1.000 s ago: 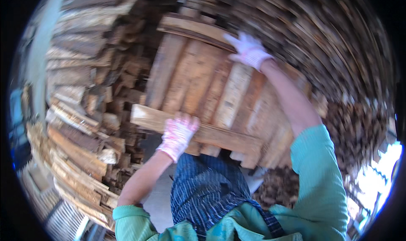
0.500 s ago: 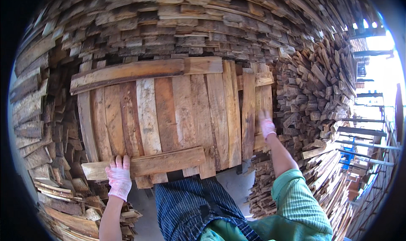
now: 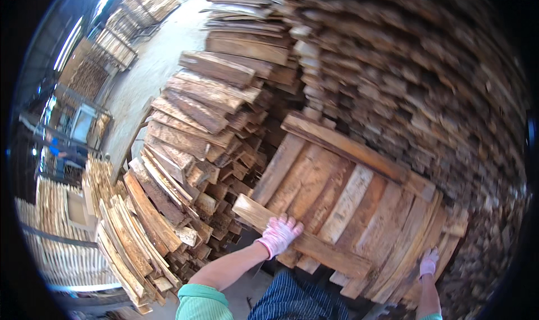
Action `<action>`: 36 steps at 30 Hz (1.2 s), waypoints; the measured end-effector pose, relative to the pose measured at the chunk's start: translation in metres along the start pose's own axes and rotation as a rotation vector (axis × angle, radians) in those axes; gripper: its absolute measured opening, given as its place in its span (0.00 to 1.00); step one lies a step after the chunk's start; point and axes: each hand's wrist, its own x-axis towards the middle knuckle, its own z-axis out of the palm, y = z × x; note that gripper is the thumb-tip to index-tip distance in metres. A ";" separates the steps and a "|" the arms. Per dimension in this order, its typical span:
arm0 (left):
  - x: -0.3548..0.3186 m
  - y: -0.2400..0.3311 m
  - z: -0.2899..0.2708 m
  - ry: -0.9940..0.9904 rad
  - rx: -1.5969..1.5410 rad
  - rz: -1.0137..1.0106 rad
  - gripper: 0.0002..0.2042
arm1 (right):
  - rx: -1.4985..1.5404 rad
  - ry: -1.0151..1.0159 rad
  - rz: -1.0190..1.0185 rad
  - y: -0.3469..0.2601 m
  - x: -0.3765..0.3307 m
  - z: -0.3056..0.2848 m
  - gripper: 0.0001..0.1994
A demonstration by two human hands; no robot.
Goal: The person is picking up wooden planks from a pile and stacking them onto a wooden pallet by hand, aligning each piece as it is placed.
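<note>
Swung leftward, the view now puts the planks (image 3: 370,207) near right; left hand (image 3: 279,234) covers part of the near crossboard (image 3: 332,254), right hand (image 3: 429,262) rests rightmost; I cannot tell either grip; far woodpile (image 3: 415,95) blurs.

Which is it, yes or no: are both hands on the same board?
No, the left hand is on the near crosswise board, while the right hand is over the planks farther right.

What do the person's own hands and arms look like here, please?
The left hand and right hand wear mottled white-and-pink gloves. Light-green sleeves leave much of the forearms bare; only the right cuff's edge shows.
</note>
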 end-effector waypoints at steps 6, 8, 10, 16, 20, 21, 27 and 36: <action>0.008 -0.088 -0.055 0.089 -0.651 0.032 0.34 | -0.066 -0.018 -1.008 -0.275 -0.130 -0.034 0.27; 0.025 -0.156 -0.091 0.324 -0.540 -0.169 0.27 | -0.065 -0.206 -1.229 -0.393 -0.195 -0.032 0.25; 0.025 -0.237 -0.118 0.694 -0.225 -0.402 0.17 | -0.046 -0.240 -1.442 -0.490 -0.217 -0.008 0.25; 0.011 -0.441 -0.093 0.586 -0.296 -0.988 0.38 | 0.272 -0.241 -1.340 -0.776 -0.258 0.057 0.36; 0.028 -0.445 -0.071 0.659 -0.308 -0.915 0.37 | 0.293 -0.315 -0.933 -0.882 -0.268 0.081 0.58; 0.022 -0.451 -0.065 0.670 -0.291 -0.930 0.37 | 0.205 -0.249 -0.832 -0.898 -0.298 0.096 0.64; 0.005 -0.458 -0.056 0.754 -0.318 -0.910 0.37 | 0.228 -0.232 -0.961 -0.851 -0.386 0.129 0.66; -0.013 -0.475 -0.057 1.121 -1.110 -0.904 0.45 | -0.323 -0.487 -1.385 -0.791 -0.483 0.143 0.50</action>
